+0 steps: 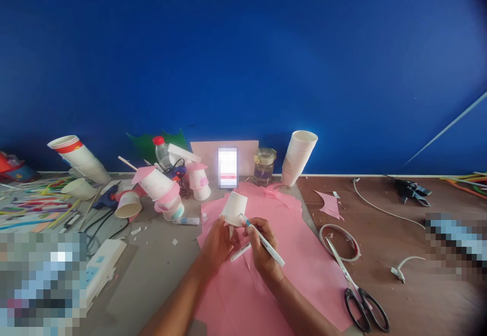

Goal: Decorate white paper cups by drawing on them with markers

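Note:
A white paper cup [235,207], tilted upside down, is held by its lower rim in my left hand [220,240]. My right hand [265,245] grips a white marker [271,251] with a blue band, its tip at the cup's side near the rim. Any mark there is too small to make out. Under both hands lies a large sheet of pink paper [297,275]. A white marker cap or second pen [240,252] rests on the sheet between my hands.
Scissors [357,295] and a tape roll [340,242] lie to the right. Behind stand a cup stack [299,158], a glass jar [264,166] and a lit phone [227,168]. Pink-trimmed cup figures [162,189], a glue stick [186,221] and pipe cleaners [38,204] are on the left.

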`<state>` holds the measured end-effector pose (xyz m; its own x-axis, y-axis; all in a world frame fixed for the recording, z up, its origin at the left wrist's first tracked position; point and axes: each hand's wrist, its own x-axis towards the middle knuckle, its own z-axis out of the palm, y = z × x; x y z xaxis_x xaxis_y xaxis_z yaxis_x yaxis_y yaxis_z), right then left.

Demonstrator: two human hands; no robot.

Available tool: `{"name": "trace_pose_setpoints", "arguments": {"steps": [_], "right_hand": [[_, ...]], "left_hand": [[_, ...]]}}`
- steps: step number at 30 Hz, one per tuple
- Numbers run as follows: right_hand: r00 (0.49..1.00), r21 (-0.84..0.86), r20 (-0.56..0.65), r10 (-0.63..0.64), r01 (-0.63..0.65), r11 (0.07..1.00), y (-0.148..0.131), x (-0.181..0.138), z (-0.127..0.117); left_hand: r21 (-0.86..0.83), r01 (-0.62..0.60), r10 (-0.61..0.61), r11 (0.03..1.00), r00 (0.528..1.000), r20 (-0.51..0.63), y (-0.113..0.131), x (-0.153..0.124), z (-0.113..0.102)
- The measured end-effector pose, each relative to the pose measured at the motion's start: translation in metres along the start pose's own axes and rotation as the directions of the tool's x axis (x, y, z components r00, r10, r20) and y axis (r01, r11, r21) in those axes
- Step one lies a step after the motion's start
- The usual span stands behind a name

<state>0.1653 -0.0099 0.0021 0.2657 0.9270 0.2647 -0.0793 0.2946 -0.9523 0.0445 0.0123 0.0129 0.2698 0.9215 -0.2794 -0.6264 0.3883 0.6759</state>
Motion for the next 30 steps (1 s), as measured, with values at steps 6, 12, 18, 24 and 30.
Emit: {"name": "trace_pose_setpoints", "arguments": {"steps": [6, 12, 18, 24, 30], "right_hand": [[1.0, -0.009, -0.01, -0.004, 0.003, 1.0, 0.0009, 0.0004, -0.0008], [1.0, -0.03, 0.016, -0.012, 0.012, 0.999, -0.0016, -0.0008, -0.0022], [1.0, -0.016, 0.019, -0.004, 0.004, 1.0, -0.0045, -0.0013, -0.0023], [0.999, -0.042, 0.047, 0.002, 0.0, 0.999, -0.0026, 0.0008, -0.0048], [0.989, -0.009, 0.136, 0.062, -0.061, 0.998, -0.005, 0.0008, -0.0046]], "left_hand": [[0.007, -0.02, 0.02, 1.0, 1.0, 0.008, 0.0012, -0.0005, 0.0027], [0.009, -0.006, 0.007, 1.0, 1.0, -0.008, 0.0018, -0.0016, 0.0035], [0.008, 0.001, -0.001, 1.0, 1.0, -0.003, 0.0018, -0.0019, 0.0038], [0.006, 0.005, -0.005, 1.0, 1.0, -0.025, 0.0019, -0.002, 0.0043], [-0.008, -0.007, 0.008, 1.0, 0.999, 0.051, 0.0025, -0.0021, 0.0045]]}}
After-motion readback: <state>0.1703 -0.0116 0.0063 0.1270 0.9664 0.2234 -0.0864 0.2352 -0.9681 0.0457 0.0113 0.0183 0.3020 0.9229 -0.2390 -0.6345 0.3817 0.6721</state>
